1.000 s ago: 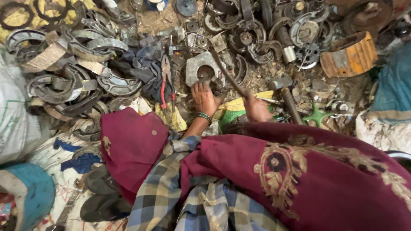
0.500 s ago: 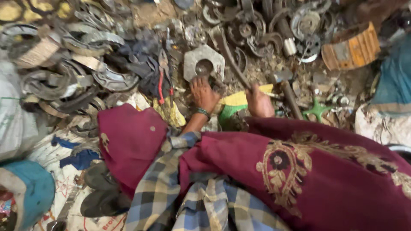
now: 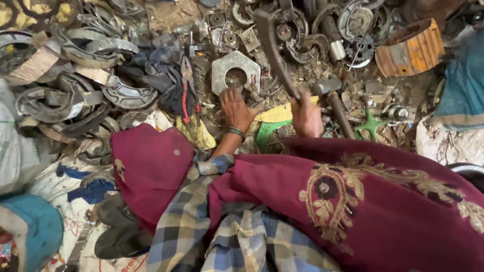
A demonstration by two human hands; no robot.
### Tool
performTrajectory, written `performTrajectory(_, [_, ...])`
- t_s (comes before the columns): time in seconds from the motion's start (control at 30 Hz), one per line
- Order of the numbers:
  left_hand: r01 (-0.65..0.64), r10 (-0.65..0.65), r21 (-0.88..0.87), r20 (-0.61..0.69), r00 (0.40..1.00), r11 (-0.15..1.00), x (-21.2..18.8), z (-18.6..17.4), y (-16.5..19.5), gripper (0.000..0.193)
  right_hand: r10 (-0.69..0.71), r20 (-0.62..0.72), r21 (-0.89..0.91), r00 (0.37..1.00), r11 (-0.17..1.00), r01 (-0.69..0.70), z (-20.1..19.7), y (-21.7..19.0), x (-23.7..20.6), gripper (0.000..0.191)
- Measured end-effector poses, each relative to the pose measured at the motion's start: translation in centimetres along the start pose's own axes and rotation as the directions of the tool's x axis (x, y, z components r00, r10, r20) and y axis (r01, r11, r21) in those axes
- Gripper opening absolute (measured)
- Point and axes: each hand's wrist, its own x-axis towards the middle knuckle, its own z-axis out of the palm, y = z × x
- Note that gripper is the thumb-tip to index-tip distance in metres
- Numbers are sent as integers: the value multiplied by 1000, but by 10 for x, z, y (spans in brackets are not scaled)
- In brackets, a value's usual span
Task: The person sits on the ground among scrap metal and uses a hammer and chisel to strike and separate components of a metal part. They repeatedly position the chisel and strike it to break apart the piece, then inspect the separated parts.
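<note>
A person is sitting on the ground among heaps of scrap metal, wearing a maroon shawl with gold embroidery (image 3: 353, 196) over a blue and cream checked garment (image 3: 201, 226). The landmark is a flat grey hexagonal metal plate with a round hole in its middle (image 3: 235, 72), lying on the dirt ahead of the knees. The left hand (image 3: 237, 108) is resting open, palm down and fingers spread, just below this plate, its fingertips touching the lower edge; a green beaded bangle (image 3: 235, 132) is circling the wrist. The right hand (image 3: 306, 117), to the right of the plate, is clenching the handle of a long dark metal hammer (image 3: 275, 50), which is tilting up and to the left so that its head is hanging above the plate's upper right side. Left of the plate, curved grey brake shoes (image 3: 121, 93) are lying piled together. Far right of the plate, an orange rusted drum-shaped part (image 3: 411, 48) is sitting
</note>
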Motion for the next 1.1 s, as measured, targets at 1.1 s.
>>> performTrajectory(1.1, [-207,217,-86,134,967,975,0,0,-13,55,-58,175,34,983,998,53,-16,9,-16,37])
